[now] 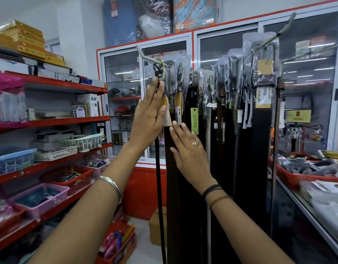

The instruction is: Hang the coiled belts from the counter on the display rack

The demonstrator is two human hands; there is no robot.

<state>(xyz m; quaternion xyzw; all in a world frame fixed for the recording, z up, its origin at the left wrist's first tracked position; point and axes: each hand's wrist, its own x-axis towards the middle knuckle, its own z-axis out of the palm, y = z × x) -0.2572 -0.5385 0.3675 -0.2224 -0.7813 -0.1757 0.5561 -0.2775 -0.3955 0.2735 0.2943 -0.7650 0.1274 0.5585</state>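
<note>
A display rack hook (pixel 145 57) at upper centre carries several hanging belts with plastic-wrapped buckles. The frontmost one is a dark brown belt (pixel 171 187) hanging straight down, with a thin black belt (pixel 159 187) just left of it. My left hand (pixel 148 119) is raised with fingers spread, its fingertips at the wrapped buckle (pixel 160 72) near the hook. My right hand (pixel 189 155) lies flat on the dark brown belt lower down, fingers extended. A second hook (pixel 284 28) at upper right holds more belts (pixel 262 130).
Red shelves (pixel 56 121) with baskets and boxes run along the left. Glass cabinets (pixel 124 92) stand behind the rack. A glass counter (pixel 316 212) at right holds a red tray (pixel 297 178) of packaged goods. A cardboard box (pixel 155 227) sits on the floor.
</note>
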